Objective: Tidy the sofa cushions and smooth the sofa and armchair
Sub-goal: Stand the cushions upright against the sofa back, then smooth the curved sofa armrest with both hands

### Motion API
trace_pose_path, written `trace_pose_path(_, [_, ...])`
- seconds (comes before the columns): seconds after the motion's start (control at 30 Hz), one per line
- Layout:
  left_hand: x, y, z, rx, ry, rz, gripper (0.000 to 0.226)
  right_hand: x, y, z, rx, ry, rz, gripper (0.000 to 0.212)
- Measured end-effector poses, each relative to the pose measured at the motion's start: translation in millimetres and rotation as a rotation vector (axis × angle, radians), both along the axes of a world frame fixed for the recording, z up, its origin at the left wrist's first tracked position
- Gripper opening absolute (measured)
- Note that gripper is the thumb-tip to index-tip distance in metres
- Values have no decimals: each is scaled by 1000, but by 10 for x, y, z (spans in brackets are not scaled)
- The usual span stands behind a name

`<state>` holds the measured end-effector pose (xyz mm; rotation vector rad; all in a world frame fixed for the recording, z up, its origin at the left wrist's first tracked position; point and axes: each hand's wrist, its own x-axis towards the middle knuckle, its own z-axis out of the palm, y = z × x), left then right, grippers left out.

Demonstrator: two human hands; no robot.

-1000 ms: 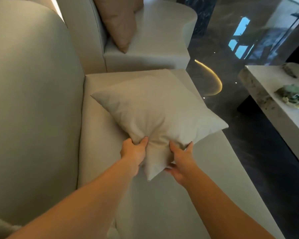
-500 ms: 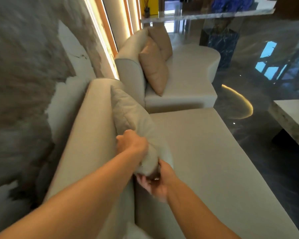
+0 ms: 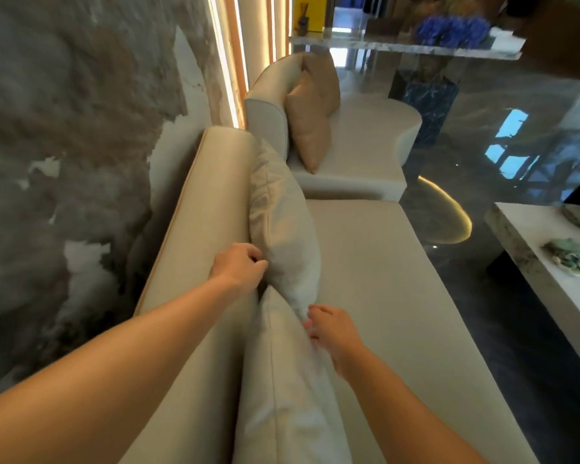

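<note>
A cream cushion [image 3: 282, 222] stands upright on edge against the backrest [image 3: 198, 229] of the cream sofa. My left hand [image 3: 238, 266] pinches its near upper edge, up by the top of the backrest. My right hand [image 3: 329, 326] is curled on its lower near corner, just above the seat [image 3: 399, 296]. A second cream cushion [image 3: 282, 390] leans against the backrest closer to me, between my forearms. Beyond the sofa is a cream armchair [image 3: 365, 139] with two tan cushions [image 3: 310, 128] propped against its back.
A marble-patterned wall [image 3: 64, 162] runs close behind the sofa on the left. A pale stone coffee table [image 3: 533, 272] carrying a green object [image 3: 573, 257] stands to the right across a strip of dark glossy floor [image 3: 482, 162]. A glass-topped console [image 3: 406, 46] stands at the back.
The cushion lay flat on the seat a second ago. Both hands lifted it and stood it up against the backrest. My view swung up and left, and my hands have slid to its near edge.
</note>
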<state>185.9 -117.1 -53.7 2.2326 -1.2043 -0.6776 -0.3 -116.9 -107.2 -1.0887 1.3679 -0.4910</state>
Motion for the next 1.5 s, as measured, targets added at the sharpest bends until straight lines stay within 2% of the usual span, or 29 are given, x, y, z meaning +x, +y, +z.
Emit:
trace_pose_path(0.07, [-57, 666, -95, 141, -393, -139, 33, -442, 464, -171, -132, 246, 178, 21])
trace_pose_path(0.1, [-140, 1087, -168, 228, -586, -178, 41, -669, 736, -209, -141, 311, 283, 26])
trace_pose_path(0.17, [-330, 1812, -314, 333, -784, -182, 54, -970, 1158, -286, -121, 319, 418, 27])
trace_pose_path(0.2, [-497, 2163, -353, 352, -795, -154, 57, -1128, 1399, -277, -88, 307, 442, 26])
trace_pose_path(0.3, [-1010, 2916, -378, 403, -801, -101, 63, -1531, 2071, -147, -9, 230, 493, 46])
trace_pose_path(0.47, [-1759, 4090, -311, 477, -736, -93, 67, -2045, 3203, -10, -41, 351, 730, 36])
trace_pose_path(0.57, [-2117, 4660, -271, 433, -682, -62, 63, -2365, 3893, 1, -189, 571, 824, 33])
trace_pose_path(0.67, [-2306, 5000, -239, 351, -597, -19, 55, -2525, 4294, 62, -425, 726, 725, 36])
trace_pose_path(0.87, [-2453, 5512, -364, 266, -589, -62, 52, -2721, 4848, 92, -650, 883, 727, 54])
trace_pose_path(1.07, [-2879, 5699, -530, 237, -403, 185, 62, -2851, 5116, 49, -719, 904, 695, 69])
trace_pose_path(1.2, [-2951, 5656, -678, 122, -519, 265, 71, -2825, 5107, -51, -758, 932, 629, 72])
trace_pose_path(1.5, [-2923, 5575, -697, 130, -524, 261, 71, -2779, 5085, -57, -771, 967, 617, 70])
